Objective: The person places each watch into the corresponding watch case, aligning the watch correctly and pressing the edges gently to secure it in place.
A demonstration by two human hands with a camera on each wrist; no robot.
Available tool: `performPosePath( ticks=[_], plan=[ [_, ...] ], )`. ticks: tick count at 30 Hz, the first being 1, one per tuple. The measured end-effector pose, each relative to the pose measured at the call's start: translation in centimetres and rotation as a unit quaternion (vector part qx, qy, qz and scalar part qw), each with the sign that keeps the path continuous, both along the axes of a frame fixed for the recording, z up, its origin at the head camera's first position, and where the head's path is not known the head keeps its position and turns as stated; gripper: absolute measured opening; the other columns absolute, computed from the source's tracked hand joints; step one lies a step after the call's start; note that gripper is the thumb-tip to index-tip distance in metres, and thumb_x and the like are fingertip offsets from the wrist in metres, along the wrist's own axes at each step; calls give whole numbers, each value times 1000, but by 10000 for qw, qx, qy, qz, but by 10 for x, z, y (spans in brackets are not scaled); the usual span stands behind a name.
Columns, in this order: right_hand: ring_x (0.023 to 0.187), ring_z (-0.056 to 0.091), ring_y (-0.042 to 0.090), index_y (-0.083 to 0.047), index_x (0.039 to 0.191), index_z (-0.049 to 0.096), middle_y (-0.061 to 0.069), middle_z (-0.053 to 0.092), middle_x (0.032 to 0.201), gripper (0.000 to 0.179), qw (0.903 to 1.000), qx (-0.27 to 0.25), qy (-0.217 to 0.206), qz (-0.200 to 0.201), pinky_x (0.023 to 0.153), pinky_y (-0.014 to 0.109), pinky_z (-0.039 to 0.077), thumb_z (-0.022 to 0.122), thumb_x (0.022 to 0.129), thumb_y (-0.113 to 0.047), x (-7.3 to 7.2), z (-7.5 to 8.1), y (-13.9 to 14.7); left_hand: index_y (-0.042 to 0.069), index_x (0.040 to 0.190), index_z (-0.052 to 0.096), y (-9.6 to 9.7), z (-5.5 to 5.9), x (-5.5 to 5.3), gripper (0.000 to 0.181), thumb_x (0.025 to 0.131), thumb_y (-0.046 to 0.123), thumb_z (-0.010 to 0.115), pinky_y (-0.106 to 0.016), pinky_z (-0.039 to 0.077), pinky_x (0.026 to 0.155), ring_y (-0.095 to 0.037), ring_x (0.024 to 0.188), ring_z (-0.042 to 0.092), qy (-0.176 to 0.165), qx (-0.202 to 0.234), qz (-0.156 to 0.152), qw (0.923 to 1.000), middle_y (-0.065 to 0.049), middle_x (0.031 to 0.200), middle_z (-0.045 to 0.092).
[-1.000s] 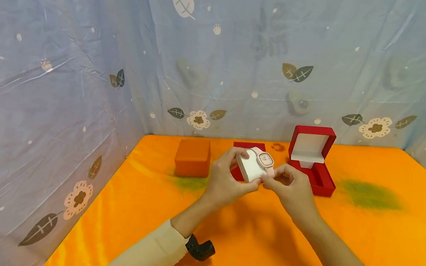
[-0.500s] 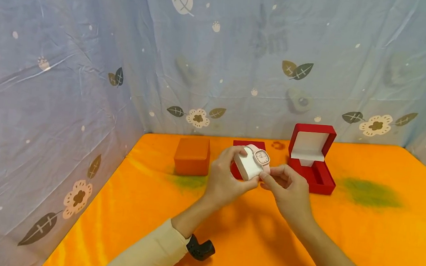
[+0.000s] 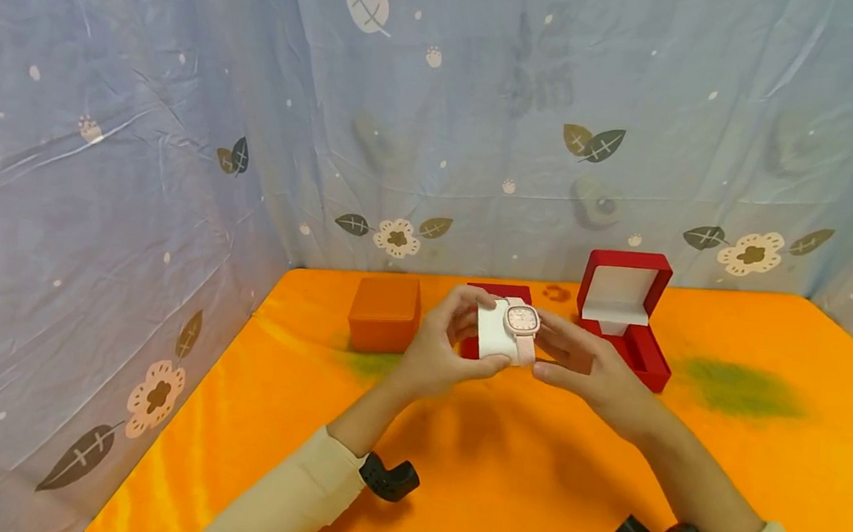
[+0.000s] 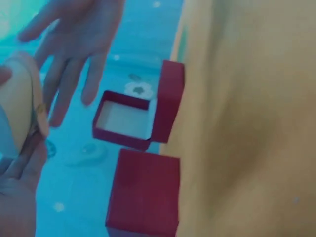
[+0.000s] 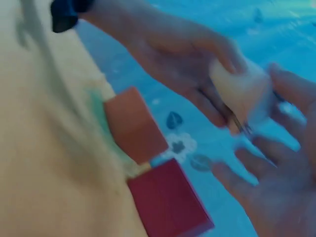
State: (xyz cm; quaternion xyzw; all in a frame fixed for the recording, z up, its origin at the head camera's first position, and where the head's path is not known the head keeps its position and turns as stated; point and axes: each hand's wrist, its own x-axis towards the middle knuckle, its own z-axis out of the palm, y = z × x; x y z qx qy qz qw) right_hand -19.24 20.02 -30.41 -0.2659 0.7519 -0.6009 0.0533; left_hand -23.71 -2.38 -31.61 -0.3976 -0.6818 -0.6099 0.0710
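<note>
A pink wristwatch [image 3: 522, 320] with a rounded square face is wrapped round a white watch pillow [image 3: 492, 331]. My left hand [image 3: 435, 346] grips the pillow from its left side, thumb along the near edge and fingers over the top, above the tabletop. Close to the watch's right side is my right hand [image 3: 602, 372], its thumb and fingers parted. In the right wrist view, the right hand [image 5: 281, 170] shows spread fingers beside the pillow [image 5: 242, 89]. The left wrist view shows the pillow [image 4: 17, 106] at the left edge, partly cut off.
An open red box [image 3: 648, 363] with a white-lined lid stands at the back right. Behind my hands is a closed red box [image 3: 503, 290], partly hidden. To the left stands an orange box [image 3: 385, 317]. A patterned curtain [image 3: 480, 162] borders the orange-covered table [image 3: 484, 488].
My right thumb and fingers have let go of the watch strap and spread apart. The pillow has turned in my left hand, so the watch sits more upright.
</note>
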Motion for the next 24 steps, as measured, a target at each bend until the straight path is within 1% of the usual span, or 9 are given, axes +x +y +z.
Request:
performPosePath(
  ticks=[2, 5, 8, 12, 15, 18, 20, 22, 24],
  plan=[
    [141, 37, 32, -22, 154, 25, 9, 26, 160, 68, 9996, 169, 164, 172, 97, 24, 50, 58, 96, -10, -3, 0, 6, 10, 124, 45, -4, 3, 0, 59, 76, -1, 78, -35, 53, 95, -19, 104, 61, -104, -201, -77, 9997, -13, 120, 60],
    [135, 48, 19, -23, 154, 26, 8, 29, 159, 72, 9990, 144, 310, 295, 95, 27, 52, 62, 93, -7, -5, 1, 9, 15, 125, 48, -8, 8, 0, 60, 74, 7, 80, -37, 50, 95, -15, 103, 59, 70, -624, 162, 9979, -5, 119, 63],
    [124, 56, 7, -21, 153, 30, 11, 38, 154, 73, 9989, 194, 391, 194, 91, 26, 54, 65, 90, -7, -5, 2, 9, 19, 123, 52, -8, 11, 0, 60, 72, 14, 83, -38, 48, 88, -14, 96, 56, 189, -874, 351, 9954, 1, 112, 66],
    [118, 60, 4, -13, 151, 33, 19, 45, 147, 73, 9987, 288, 416, 60, 88, 26, 55, 68, 88, -7, -2, 4, 11, 11, 122, 58, -5, 27, 17, 57, 70, 8, 83, -35, 48, 83, -18, 90, 56, 43, -898, 398, 9952, -5, 107, 68],
    [118, 60, 4, -10, 151, 32, 19, 46, 146, 73, 9988, 272, 416, 40, 88, 27, 55, 69, 88, -7, -1, 5, 11, 5, 120, 59, -2, 37, 28, 55, 70, 5, 82, -32, 49, 82, -20, 87, 56, -3, -830, 479, 9954, -10, 106, 68],
    [116, 62, 4, -10, 151, 31, 11, 51, 144, 73, 9992, 218, 346, 23, 88, 26, 55, 68, 88, -8, -1, 1, 10, 9, 120, 61, 0, 28, 23, 55, 69, 7, 83, -31, 49, 80, -19, 85, 56, 28, -720, 591, 9956, -8, 103, 69],
    [113, 64, 7, -12, 152, 31, 5, 53, 142, 72, 9995, 109, 293, -23, 87, 25, 56, 67, 89, -6, -2, -2, 8, 13, 120, 61, 2, 21, 19, 55, 70, 9, 84, -30, 49, 77, -18, 83, 56, -34, -609, 669, 9959, -5, 103, 69],
    [110, 65, 10, -16, 152, 31, 2, 55, 139, 70, 9996, 37, 248, -121, 87, 24, 55, 65, 91, -7, -3, -6, 5, 16, 120, 61, 3, 14, 14, 54, 71, 10, 83, -28, 50, 73, -17, 82, 57, -202, -415, 693, 9965, -4, 105, 69],
    [110, 64, 12, -20, 152, 32, 4, 54, 141, 67, 9995, 1, 228, -232, 89, 23, 54, 63, 93, -10, -4, -8, 2, 16, 121, 60, 5, 11, 12, 51, 74, 10, 81, -25, 50, 70, -18, 82, 57, -471, -159, 695, 9963, -5, 107, 69]
  ],
)
